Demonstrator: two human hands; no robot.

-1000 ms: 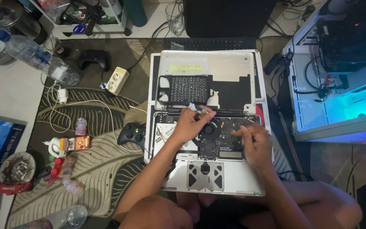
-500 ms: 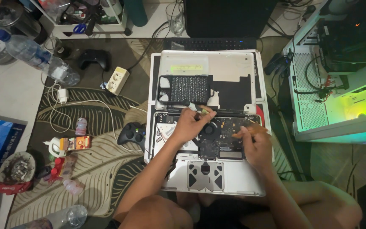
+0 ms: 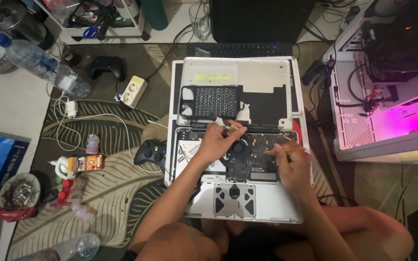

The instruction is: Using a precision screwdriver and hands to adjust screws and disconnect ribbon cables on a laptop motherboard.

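Opened laptop (image 3: 240,159) on the leaf-patterned rug (image 3: 97,193), both my hands inside it.

My left hand (image 3: 217,140) pinches a small pale tool at the laptop's hinge edge, beside the round fan (image 3: 240,149); my right hand (image 3: 290,164) curls over the board's right side, its grip unclear. I'd judge slow, light pressure safest near those fragile connectors. A black gamepad (image 3: 149,152) lies just left of the laptop, and a lit white computer case (image 3: 388,82) stands to its right.

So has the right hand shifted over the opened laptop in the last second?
Barely. The right hand stays over the right side of the circuit board, just right of the round fan, edging slightly towards the person.
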